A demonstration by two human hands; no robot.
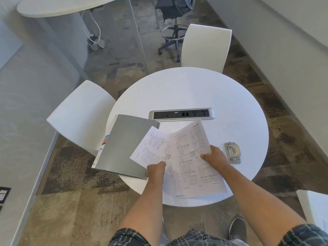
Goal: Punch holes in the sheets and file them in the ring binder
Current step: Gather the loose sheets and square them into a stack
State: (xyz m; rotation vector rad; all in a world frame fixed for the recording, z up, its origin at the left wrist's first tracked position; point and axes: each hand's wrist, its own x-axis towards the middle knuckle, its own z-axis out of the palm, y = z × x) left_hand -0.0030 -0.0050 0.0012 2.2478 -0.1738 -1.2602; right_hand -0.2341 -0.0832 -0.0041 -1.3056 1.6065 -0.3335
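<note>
A closed grey ring binder (124,144) lies on the left part of the round white table (195,89), overhanging its edge. My left hand (156,170) pinches a printed sheet (152,148) that rests partly over the binder's right corner. My right hand (213,156) grips the right edge of another printed sheet (191,157), which curls upward above more sheets lying near the front edge. A silver hole punch (232,152) sits on the table just right of my right hand, untouched.
A silver power socket strip (182,113) is set into the table's middle, behind the papers. White chairs stand at the left (79,114) and at the back (205,47). A black office stool (174,23) stands farther back on the carpet.
</note>
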